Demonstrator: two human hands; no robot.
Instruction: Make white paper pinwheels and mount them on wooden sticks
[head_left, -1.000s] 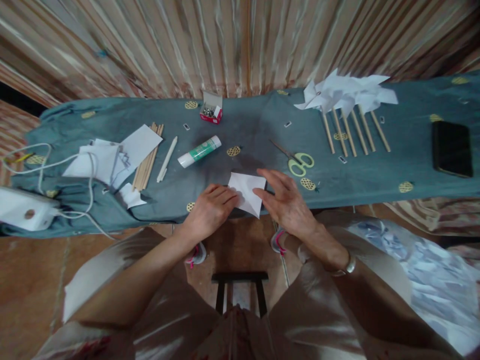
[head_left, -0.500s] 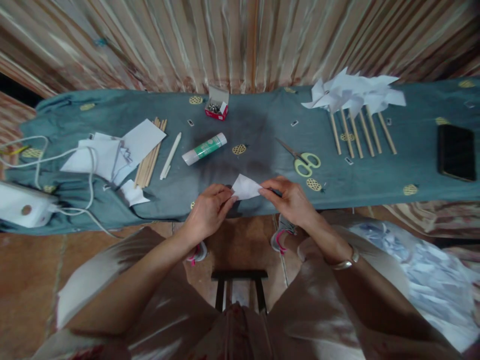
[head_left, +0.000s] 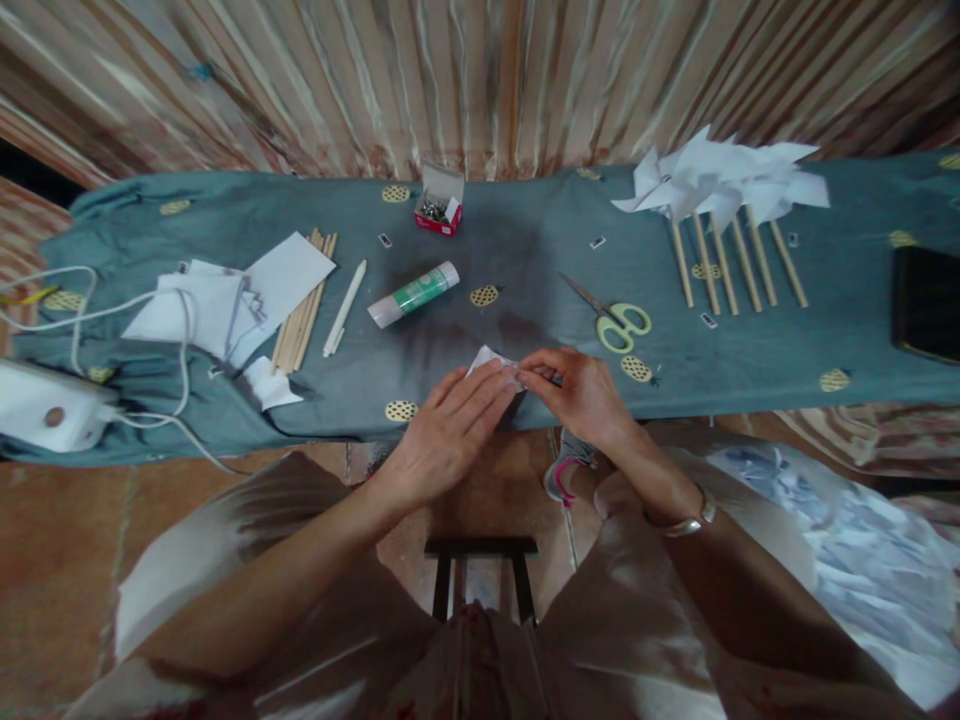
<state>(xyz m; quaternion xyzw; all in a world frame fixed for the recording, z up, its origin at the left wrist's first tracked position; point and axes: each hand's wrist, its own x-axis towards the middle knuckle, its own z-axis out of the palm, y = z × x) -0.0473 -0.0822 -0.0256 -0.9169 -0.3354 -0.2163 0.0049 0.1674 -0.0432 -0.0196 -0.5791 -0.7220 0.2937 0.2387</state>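
Note:
A small folded piece of white paper [head_left: 486, 355] is between my hands near the table's front edge, mostly hidden by fingers. My left hand [head_left: 454, 425] reaches across it, its long fingers straight, close together and pressed over the paper; its grip underneath is hidden. At the paper's right end, the thumb and index finger of my right hand [head_left: 574, 390] pinch it. Scissors [head_left: 619, 322] with light green handles lie just beyond my right hand. A glue stick [head_left: 414, 294] with a green label lies beyond my left hand.
White paper pinwheels [head_left: 727, 185] on wooden sticks lie at back right, a dark phone [head_left: 926, 300] farther right. An open red box [head_left: 439, 212] holds small metal pieces. Leftward are a white pen [head_left: 345, 308], wooden sticks [head_left: 304, 315], paper sheets [head_left: 202, 310] and a corded white power strip [head_left: 52, 410].
My left hand has moved from pinching the paper's left corner to lying across it with straightened fingers. My right hand still pinches the right end. The view has shifted slightly.

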